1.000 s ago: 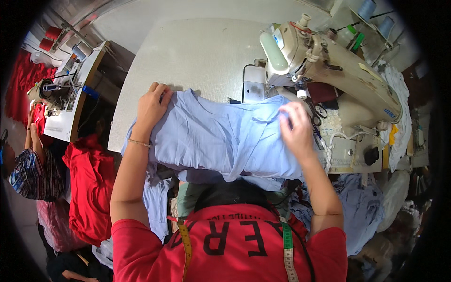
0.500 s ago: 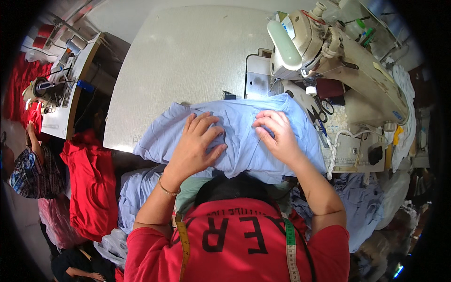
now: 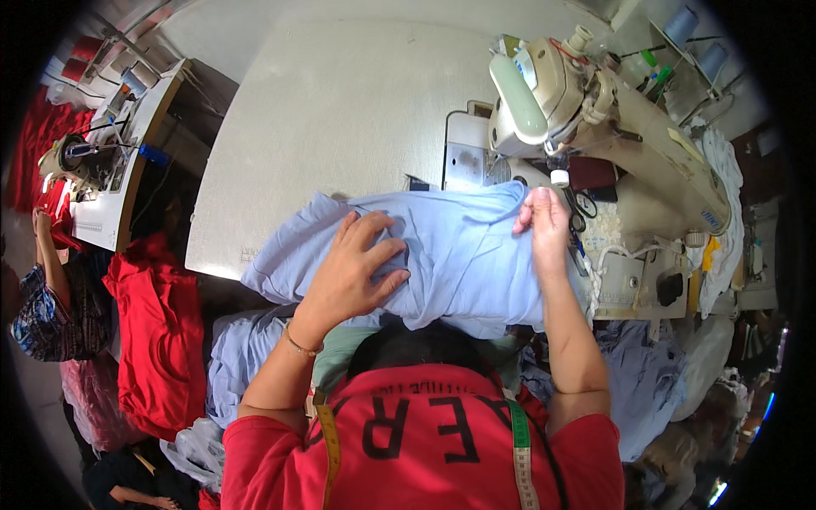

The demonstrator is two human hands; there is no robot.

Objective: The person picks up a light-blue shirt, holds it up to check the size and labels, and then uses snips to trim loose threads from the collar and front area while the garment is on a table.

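Observation:
A light blue garment (image 3: 459, 255) lies bunched along the near edge of the sewing table, draping over toward my lap. My left hand (image 3: 361, 268) rests on its left half with the fingers spread. At its far right corner, my right hand (image 3: 544, 221) has its fingers closed, pinching the edge of the cloth, where a narrow folded band curves. Just beyond that corner stands a sewing machine (image 3: 544, 102), its metal plate (image 3: 466, 161) showing past the cloth.
Black-handled scissors (image 3: 581, 208) lie right of my right hand, near a white cord (image 3: 599, 268). More blue cloth (image 3: 646, 374) hangs at the right. Red fabric (image 3: 157, 340) hangs at the left, beside a co-worker's arm (image 3: 51, 263) at a second sewing machine (image 3: 72, 161).
My right hand has moved right and away from me, from lying on the cloth to pinching its far right edge. The left hand has stayed nearly in place.

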